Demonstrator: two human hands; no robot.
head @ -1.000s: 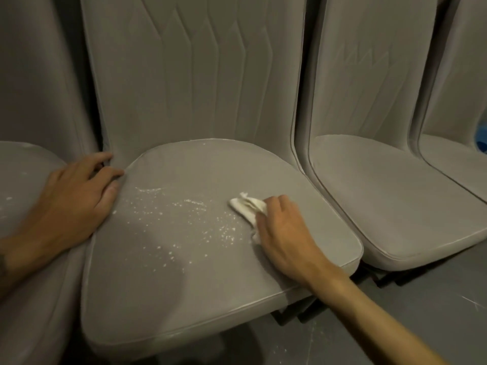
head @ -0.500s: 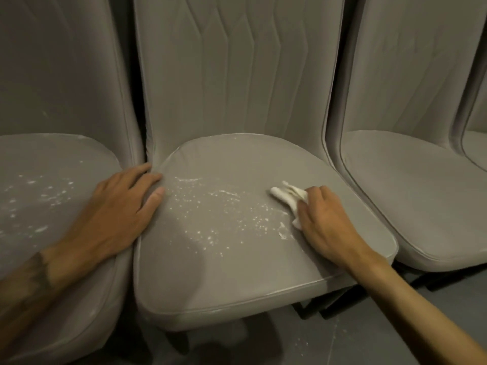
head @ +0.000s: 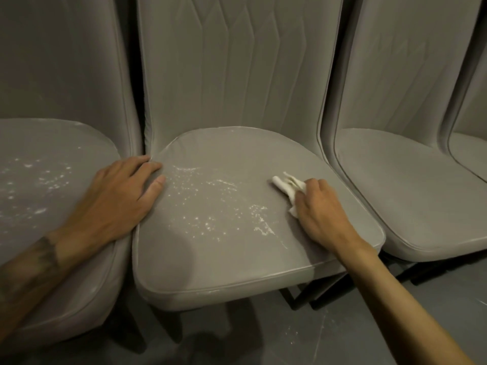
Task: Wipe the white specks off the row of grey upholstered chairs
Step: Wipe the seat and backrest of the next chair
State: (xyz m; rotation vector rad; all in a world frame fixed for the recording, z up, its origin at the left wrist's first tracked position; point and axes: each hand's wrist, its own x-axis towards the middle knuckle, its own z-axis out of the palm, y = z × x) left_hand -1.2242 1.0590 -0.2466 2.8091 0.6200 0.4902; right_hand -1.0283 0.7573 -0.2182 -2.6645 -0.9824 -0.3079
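A row of grey upholstered chairs fills the view. The middle chair's seat (head: 237,259) carries white specks (head: 208,201) across its centre. My right hand (head: 320,209) presses a crumpled white cloth (head: 286,184) onto the right part of that seat, fingers curled over it; most of the cloth is hidden under the hand. My left hand (head: 118,198) rests flat across the gap between the left chair and the middle seat's left edge, fingers straight. The left chair's seat (head: 52,233) also bears white specks (head: 39,177).
The chair on the right (head: 411,196) shows no specks, and a further chair's seat edge (head: 471,154) appears at far right. Dark chair legs (head: 297,299) stand below on a grey floor (head: 303,338) with scattered white dust.
The view has shifted left, bringing more of the speckled left chair into sight. Both hands sit in nearly the same spots on the middle seat; the cloth has barely moved.
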